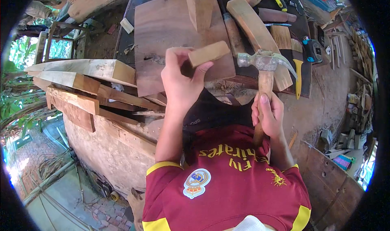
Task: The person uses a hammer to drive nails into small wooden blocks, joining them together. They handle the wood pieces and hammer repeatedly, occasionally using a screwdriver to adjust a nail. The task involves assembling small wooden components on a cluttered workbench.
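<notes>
My left hand (181, 76) pinches a small rectangular wooden block (209, 54) between thumb and fingers, above a flat brown wooden board (158, 25). Some of its fingers are hidden behind the block. In my right hand (269, 115) is a claw hammer (266, 82), gripped around its wooden handle. The metal head points up and the claw curves to the right, apart from the small block. A thick wooden post (200, 9) stands at the far side of the board, beyond my left hand.
Right of the board lie a long wooden beam (256, 31), a wooden-handled tool (232, 33), two paintbrushes (297, 68) and a tape measure (313, 51). Several planks (87, 84) are stacked at left. More scrap wood (357, 139) lies along the right side.
</notes>
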{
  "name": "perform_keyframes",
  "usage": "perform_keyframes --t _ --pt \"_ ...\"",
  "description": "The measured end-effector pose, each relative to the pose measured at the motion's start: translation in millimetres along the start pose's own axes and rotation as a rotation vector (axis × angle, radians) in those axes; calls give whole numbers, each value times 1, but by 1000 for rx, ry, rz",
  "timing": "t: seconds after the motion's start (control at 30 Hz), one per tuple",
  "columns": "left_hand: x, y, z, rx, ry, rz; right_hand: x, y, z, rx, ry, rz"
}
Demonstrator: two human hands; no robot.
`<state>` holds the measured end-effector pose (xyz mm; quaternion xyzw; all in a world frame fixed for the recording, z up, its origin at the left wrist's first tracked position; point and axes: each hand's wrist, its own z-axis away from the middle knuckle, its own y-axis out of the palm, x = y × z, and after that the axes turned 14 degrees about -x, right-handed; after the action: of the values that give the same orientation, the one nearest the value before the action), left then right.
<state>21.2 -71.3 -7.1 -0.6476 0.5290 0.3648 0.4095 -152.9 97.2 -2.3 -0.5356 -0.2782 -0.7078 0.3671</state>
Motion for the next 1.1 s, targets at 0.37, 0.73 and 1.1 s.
perform_keyframes --t 0.37,0.73,1.1 --pt "-4 -4 -6 67 100 -181 4 -7 1 -49 -180 51" --pt "-8 -2 -8 5 168 -261 19 12 -16 -32 -547 156" --pt "0 -3 -9 34 182 -301 31 28 -3 -228 -518 -333"
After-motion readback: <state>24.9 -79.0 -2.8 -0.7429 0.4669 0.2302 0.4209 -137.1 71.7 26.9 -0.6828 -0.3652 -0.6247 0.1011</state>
